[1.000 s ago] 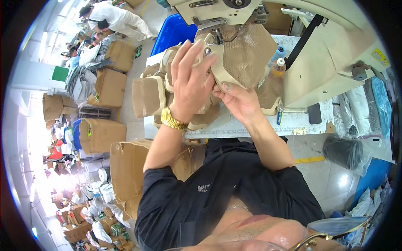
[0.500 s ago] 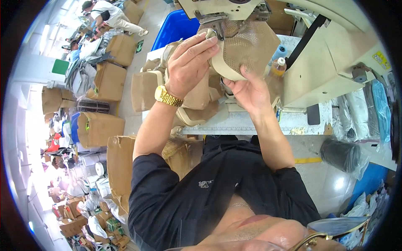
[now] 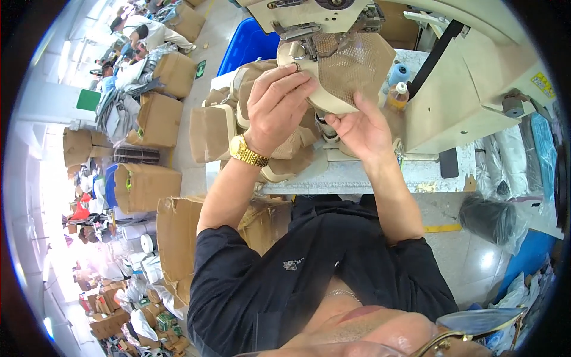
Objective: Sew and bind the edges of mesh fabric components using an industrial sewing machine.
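- Tan mesh piece (image 3: 357, 62), one, bordered by a cream trim band (image 3: 335, 102): held up at the needle area of the sewing machine (image 3: 321, 18), its upper edge tucked beneath the machine's head.
- Left hand (image 3: 281, 102), one: laid over the left edge of the piece, palm down; the fingers are stretched out and kept close together against the trim. Whether the edge is pinched by the thumb underneath cannot be told.
- Gold watch (image 3: 247, 152), one: worn on the left wrist.
- Right hand (image 3: 363, 128), one: placed at the lower edge of the piece, palm turned upward; the thumb is raised over the mesh and spread apart from the fingers, which are loosely curled near the trim. Whether the edge is gripped cannot be told.
- Tan pieces with cream trim (image 3: 209, 132), several: heaped on the worktable (image 3: 363, 178), left of and below the held piece.
- Blue bin (image 3: 241, 50), one: seen behind the heap.
- Blue container (image 3: 398, 74) and white-capped bottle (image 3: 397, 97), one each: stood side by side to the right of the mesh.
- Dark flat rectangular object (image 3: 449, 163), one: laid near the table's right end.
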`<state>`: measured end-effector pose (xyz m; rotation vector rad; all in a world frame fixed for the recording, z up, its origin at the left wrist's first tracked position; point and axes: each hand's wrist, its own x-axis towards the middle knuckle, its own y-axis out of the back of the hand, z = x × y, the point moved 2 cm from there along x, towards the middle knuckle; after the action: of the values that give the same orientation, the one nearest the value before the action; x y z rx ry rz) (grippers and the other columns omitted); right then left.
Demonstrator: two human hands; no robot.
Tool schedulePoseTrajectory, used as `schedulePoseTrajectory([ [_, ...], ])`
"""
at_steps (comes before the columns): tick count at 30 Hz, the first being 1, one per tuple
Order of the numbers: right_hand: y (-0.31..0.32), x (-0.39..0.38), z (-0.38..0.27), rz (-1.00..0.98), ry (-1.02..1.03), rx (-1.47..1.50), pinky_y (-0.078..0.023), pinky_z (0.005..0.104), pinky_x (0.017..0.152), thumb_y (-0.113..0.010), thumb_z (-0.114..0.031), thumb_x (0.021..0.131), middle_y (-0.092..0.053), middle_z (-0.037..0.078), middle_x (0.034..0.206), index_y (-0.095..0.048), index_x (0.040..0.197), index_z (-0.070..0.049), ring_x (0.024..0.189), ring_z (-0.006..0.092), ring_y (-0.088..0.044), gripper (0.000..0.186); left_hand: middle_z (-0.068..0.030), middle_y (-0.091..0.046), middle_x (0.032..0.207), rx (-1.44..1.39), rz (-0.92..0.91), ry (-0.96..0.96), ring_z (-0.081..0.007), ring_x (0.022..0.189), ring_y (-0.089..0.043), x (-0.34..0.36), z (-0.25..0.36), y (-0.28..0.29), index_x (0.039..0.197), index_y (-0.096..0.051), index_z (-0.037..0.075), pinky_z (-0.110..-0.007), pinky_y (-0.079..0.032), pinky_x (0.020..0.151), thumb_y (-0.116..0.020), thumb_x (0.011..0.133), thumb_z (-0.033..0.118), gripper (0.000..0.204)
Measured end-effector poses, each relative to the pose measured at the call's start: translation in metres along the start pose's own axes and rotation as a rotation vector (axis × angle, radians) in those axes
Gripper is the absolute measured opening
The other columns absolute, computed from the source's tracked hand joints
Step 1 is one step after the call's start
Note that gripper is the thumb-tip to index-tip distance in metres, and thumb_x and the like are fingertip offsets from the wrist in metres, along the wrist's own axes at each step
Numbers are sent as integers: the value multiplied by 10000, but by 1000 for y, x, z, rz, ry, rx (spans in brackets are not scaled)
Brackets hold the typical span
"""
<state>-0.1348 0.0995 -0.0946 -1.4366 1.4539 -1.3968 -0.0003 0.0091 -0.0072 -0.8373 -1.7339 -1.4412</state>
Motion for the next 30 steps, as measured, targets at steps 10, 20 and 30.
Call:
schedulePoseTrajectory([
  [10,-3,11,-7,0,-26,25,-528,387,863,-599,-190,938,-624,91,1238,-538,1261,-96,1088,217,-621,341,-43,-691,1038,16,50,19,-235,1026,-639,3,-4,-7,964,-744,77,-362,-528,872,-735,617,-18,360],
  [20,-5,12,0,-39,-35,47,-522,389,855,-574,-245,971,-623,84,1239,-512,1284,-104,1078,215,-626,348,-59,-697,1044,-25,81,50,-255,1031,-652,5,-3,-7,970,-743,74,-348,-549,868,-739,632,-27,352],
  [30,22,21,-9,78,120,292,-474,321,761,-533,-364,987,-584,101,1239,-475,1311,-84,986,195,-550,432,-60,-693,1059,-78,116,56,-261,1037,-650,4,-7,-13,981,-741,78,-350,-551,870,-750,665,-18,331],
])
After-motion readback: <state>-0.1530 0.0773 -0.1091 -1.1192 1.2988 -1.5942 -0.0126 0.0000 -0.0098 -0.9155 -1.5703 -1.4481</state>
